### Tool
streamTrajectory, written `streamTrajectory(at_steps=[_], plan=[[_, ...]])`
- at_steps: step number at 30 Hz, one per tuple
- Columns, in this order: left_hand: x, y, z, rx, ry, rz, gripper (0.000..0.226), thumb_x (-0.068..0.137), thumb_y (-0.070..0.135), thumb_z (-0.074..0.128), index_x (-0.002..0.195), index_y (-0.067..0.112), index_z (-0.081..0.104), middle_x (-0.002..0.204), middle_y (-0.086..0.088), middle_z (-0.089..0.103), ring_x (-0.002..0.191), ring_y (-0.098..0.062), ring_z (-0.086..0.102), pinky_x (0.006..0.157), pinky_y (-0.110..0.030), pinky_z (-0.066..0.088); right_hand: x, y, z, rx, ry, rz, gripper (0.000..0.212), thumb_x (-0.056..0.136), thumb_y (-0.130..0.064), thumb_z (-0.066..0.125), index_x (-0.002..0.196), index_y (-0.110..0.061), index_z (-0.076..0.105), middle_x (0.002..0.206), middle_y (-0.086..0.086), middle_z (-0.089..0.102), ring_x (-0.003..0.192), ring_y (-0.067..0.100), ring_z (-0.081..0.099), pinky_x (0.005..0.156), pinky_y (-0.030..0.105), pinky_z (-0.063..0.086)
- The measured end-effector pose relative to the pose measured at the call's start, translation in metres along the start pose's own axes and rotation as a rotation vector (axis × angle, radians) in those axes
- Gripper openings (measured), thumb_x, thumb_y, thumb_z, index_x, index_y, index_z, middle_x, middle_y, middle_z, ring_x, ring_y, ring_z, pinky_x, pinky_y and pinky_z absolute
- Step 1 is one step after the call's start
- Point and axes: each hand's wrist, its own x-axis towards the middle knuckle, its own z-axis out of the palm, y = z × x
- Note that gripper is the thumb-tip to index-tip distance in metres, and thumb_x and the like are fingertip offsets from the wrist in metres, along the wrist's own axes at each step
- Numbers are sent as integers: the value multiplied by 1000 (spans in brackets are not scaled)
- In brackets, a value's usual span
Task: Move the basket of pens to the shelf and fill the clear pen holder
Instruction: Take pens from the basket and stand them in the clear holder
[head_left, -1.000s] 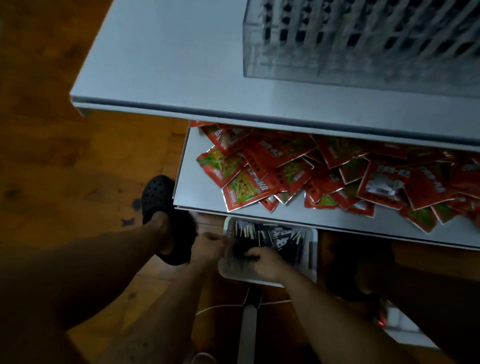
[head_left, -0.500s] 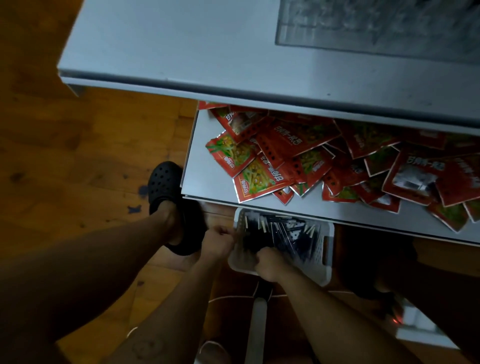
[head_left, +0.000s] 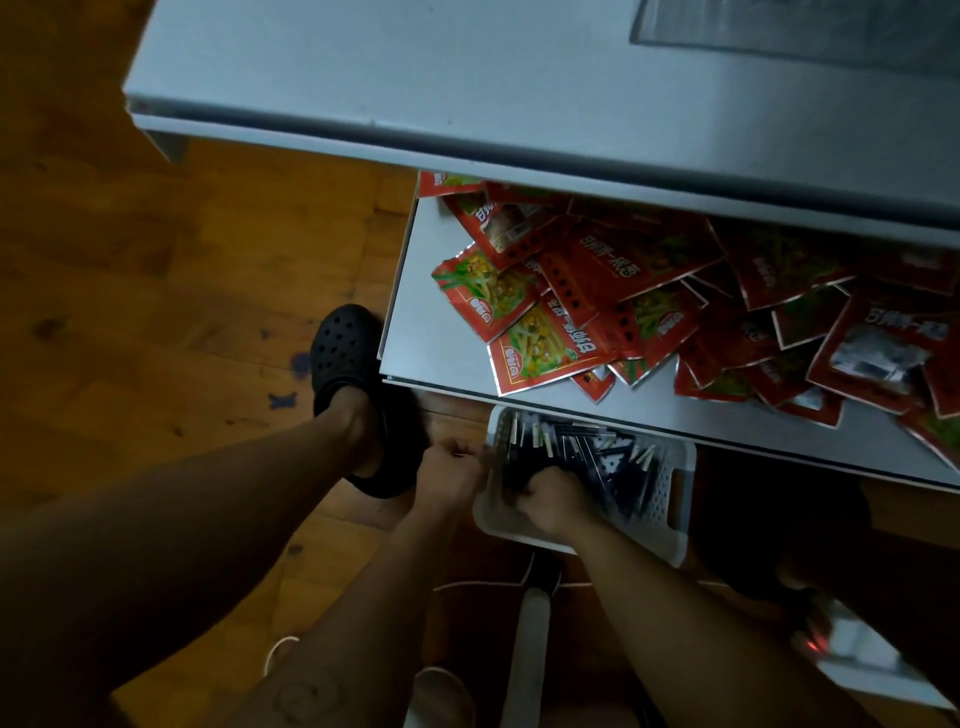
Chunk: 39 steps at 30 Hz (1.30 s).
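Nearest to us a white cable (head_left: 483, 584) runs across the dark wooden floor (head_left: 156, 312), and at the right a white power strip (head_left: 841, 639) shows a small red light. Our bare forearms reach forward and down from here.

Our left hand (head_left: 449, 470) is curled tight at the left end of the basket (head_left: 662, 486), gripping its rim. Our right hand (head_left: 550, 501) is inside the basket at its near left corner, knuckles up, fingers curled down around a bunch of the pens (head_left: 587, 457).

The basket is white perforated plastic and sits on the floor, its far edge tucked just under the front of the lower shelf (head_left: 431, 332). Its long axis runs left to right along that shelf edge, with a handle slot in the right end wall. The dark pens lie mostly near to far, some slanted, their pale tips pointing away from us.

Left of the basket our foot in a black clog (head_left: 345, 348) stands on the floor beside the shelf corner.

The grey lower shelf carries a loose heap of red snack packets (head_left: 613, 291) with white Chinese characters and a round logo, too blurred for us to read. Above it juts the grey upper shelf (head_left: 415, 78). At its far right a corner of the clear pen holder (head_left: 805, 26) shows, blurred. The room is dim.
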Motion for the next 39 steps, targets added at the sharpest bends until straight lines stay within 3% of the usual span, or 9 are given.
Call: streamTrajectory(at_steps=[3,6,11,16,22,27,30,36,39], plan=[[5,-5,-6,25,35,-9,10,80,15,64,80,7,68,77,-9,69,71,-22,62,77,-36,55,4,-6,6,-44,41,23,37,87,-34,62,57,-15,53,62,2,53,68,26,61,51,24,34],[8,-9,-7,38,41,-7,10,83,13,61,81,8,69,78,-9,68,72,-22,60,78,-38,55,2,-13,9,-40,66,75,26,88,-31,61,71,-10,62,73,6,59,69,27,59,56,25,40],[-7,11,0,-20,-4,24,18,64,20,60,73,7,70,85,-17,73,82,-31,68,83,-43,57,-12,-16,-6,141,-24,68,25,88,-30,58,94,-8,66,91,11,64,81,26,60,69,31,45],[-31,41,-6,21,-62,120,18,84,4,63,70,14,66,90,-12,71,93,-30,66,90,-41,54,-51,-24,-51,186,-88,27,26,89,-14,57,65,-6,63,65,8,64,58,18,62,54,22,46],[-88,89,-16,117,-106,318,11,84,22,67,77,15,63,78,-5,66,73,-21,61,58,-23,43,-122,-39,-102,152,206,-85,23,88,-18,57,75,-2,65,74,13,67,58,19,59,58,24,47],[-146,129,-30,216,-90,541,24,72,40,64,83,18,64,95,-8,70,92,-26,65,82,-35,54,-191,-50,-139,170,495,-317,16,85,-20,64,71,-14,62,68,0,62,64,14,57,63,28,47],[-176,154,-42,294,-53,665,19,85,32,67,92,15,63,92,-3,67,91,-23,63,80,-31,51,-235,-53,-162,264,610,-413,14,85,-19,70,72,-20,63,67,-3,62,63,13,58,60,27,48],[-231,201,-53,295,64,906,16,85,34,67,94,20,65,92,0,70,87,-19,65,78,-32,53,-337,-63,-198,426,837,-677,9,81,-19,76,90,-18,75,85,-12,69,76,-3,60,67,1,42],[-258,224,-53,226,65,1007,21,87,37,65,99,20,64,92,1,69,83,-19,65,75,-36,56,-377,-68,-223,368,952,-736,8,84,-24,73,91,-22,72,88,-16,68,79,-9,60,74,8,45]])
